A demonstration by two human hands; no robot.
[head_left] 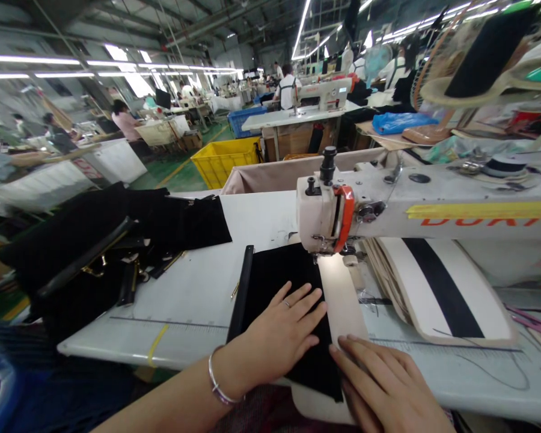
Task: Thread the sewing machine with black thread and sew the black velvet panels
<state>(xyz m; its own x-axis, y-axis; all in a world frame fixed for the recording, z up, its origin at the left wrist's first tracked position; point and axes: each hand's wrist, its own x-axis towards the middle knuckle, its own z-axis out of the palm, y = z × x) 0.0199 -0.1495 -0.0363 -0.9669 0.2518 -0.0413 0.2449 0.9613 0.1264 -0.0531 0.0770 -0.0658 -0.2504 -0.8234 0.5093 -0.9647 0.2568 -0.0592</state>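
Note:
My left hand [282,331] lies flat with fingers spread on a black fabric piece [279,273] that runs under the head of a white sewing machine [342,210]. It wears a ring and a silver bracelet. My right hand [383,382] rests flat, fingers stretched out, on a cream strip [340,294] lying along the black piece's right edge, at the near table edge. Both hands hold nothing; they press the layers down.
A heap of black pieces with gold fittings [103,252] lies on the left of the white table [193,294]. Cream-and-black panels [442,288] are stacked on the right. A yellow bin [225,159] stands behind. Other people work at far tables.

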